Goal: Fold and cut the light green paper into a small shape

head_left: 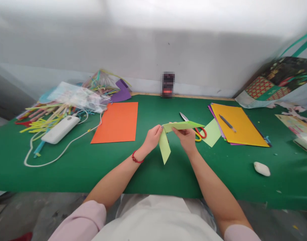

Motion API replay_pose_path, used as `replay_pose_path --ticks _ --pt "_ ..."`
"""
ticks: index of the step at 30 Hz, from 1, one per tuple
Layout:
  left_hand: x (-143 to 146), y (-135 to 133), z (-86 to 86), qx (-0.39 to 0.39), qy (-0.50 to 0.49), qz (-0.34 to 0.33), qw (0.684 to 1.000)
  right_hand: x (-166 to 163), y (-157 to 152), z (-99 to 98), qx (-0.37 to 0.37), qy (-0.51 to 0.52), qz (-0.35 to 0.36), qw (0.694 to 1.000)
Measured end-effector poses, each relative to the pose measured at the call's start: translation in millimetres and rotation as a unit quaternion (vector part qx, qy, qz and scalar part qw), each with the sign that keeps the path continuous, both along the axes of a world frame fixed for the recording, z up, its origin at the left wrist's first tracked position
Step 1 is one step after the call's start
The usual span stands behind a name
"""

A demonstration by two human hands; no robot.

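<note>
Both my hands hold a folded light-green paper piece (180, 126) above the green table (93, 167). My left hand (151, 138), with a red bracelet on its wrist, pinches the paper's left end, where a pointed flap hangs down. My right hand (187, 138) grips the underside near the middle, fingers closed on it. Red-and-yellow-handled scissors (197, 131) lie just behind my right hand, partly hidden by the paper. A loose light-green paper square (212, 133) rests beside them.
An orange sheet (116, 122) lies to the left. A stack of coloured sheets with a yellow top (240, 130) carries a pencil (227, 123). A white power bank (60, 129) with cable, paper strips (43, 124), a white eraser (262, 168) and a bag (279, 83) surround.
</note>
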State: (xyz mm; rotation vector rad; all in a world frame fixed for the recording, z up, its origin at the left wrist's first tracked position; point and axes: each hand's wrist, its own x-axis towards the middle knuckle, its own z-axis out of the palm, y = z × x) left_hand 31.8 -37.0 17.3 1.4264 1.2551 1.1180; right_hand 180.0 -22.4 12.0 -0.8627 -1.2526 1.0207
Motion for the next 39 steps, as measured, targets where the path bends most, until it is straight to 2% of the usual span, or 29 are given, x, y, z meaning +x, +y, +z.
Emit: replay_pose_path --ticks 5,11,15,18,21,24,31,39 --pt "3.5 -0.2 1.4 -0.039 -0.045 -0.012 0.998 3.8 -1.2 -0.6 0.047 -0.065 0.009 0.997" --pt "4.9 -3.4 0.5 -0.014 -0.04 -0.022 0.999 0.2 -2.4 -2.1 -0.005 -0.014 0.025 1.0" --pt "5.3 -5.5 -0.5 0.005 -0.023 -0.025 0.999 -2.3 -1.6 -4.2 -0.036 -0.023 0.052 0.998" --pt "6.3 -4.2 -3.5 0.013 -0.002 -0.005 1.0 -3.2 -0.7 -5.7 -0.04 -0.021 0.044 0.998" --pt "7.6 -1.8 -6.6 0.041 0.045 0.032 0.998 -3.1 -0.1 -6.3 -0.012 -0.027 0.027 0.999" --pt "9.1 -0.3 -8.1 0.045 0.066 0.039 0.996 -1.5 -0.1 -5.7 0.042 -0.048 0.033 0.997" --pt "11.9 -0.8 -7.5 0.028 0.022 0.025 0.999 3.8 1.4 -8.4 0.078 -0.029 0.066 0.994" --pt "12.7 -2.3 -9.1 0.031 -0.037 0.002 0.999 9.1 -0.9 -6.1 0.078 -0.034 0.081 0.993"
